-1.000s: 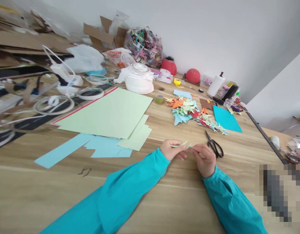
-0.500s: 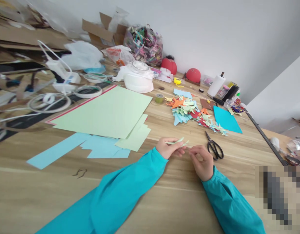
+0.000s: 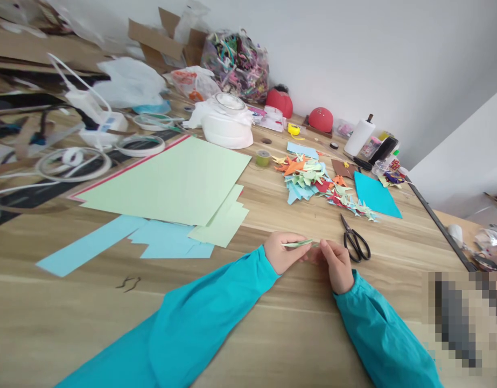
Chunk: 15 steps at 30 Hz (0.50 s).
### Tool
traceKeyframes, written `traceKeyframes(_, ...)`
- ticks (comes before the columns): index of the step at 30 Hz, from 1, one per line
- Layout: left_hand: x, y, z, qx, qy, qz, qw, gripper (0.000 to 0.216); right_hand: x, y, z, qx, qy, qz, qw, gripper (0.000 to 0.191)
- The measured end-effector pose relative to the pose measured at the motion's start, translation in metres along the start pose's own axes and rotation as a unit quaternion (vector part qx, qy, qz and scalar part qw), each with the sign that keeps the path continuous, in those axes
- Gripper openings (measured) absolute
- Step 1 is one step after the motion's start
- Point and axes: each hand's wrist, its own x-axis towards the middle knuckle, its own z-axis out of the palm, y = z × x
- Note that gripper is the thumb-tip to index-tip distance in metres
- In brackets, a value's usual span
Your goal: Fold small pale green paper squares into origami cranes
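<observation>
Between the fingers of my left hand (image 3: pixel 284 256) is a small piece of folded pale green paper (image 3: pixel 297 244), pinched from the side. The fingertips of my right hand (image 3: pixel 339 265) meet its right end in a pinch, close to the left fingers. Just right of my right hand, black-handled scissors (image 3: pixel 356 243) lie on the table with their points facing away from me. Farther off lies a heap of folded paper shapes (image 3: pixel 308 175) in orange, green, blue and red.
Left of my hands lie a large pale green sheet (image 3: pixel 171 183) and light blue paper pieces (image 3: pixel 167 240). A turquoise sheet (image 3: pixel 377 194) is at the right. Behind stand a white wrapped bundle (image 3: pixel 227 129), a green spool (image 3: pixel 263 158) and a power strip with cables (image 3: pixel 105 129).
My right hand has moved left and its fingers now touch the green paper. The paper looks flatter and narrower than before, its two tips closer together.
</observation>
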Motion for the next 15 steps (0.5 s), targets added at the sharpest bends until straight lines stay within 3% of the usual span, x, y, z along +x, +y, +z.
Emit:
traceKeyframes(5, 0.0018, 0.0002, -0.0003, -0.029, 0.008, -0.011, 0.999, 0.023, 0.0003, -0.0006, 0.0009, 0.033, -0.009, 0.007, 0.999, 0.027)
traceKeyframes(10, 0.0016, 0.0038, -0.0011, -0.035, -0.025, -0.018, 0.999, 0.025, 0.0019, 0.002, 0.0016, 0.106, -0.001, 0.019, 0.994, 0.018)
traceKeyframes(15, 0.0038, -0.0012, -0.0035, 0.001, -0.035, 0.018, 0.999, 0.027, 0.0042, 0.0018, 0.0002, 0.072, 0.014, -0.009, 0.997, 0.016)
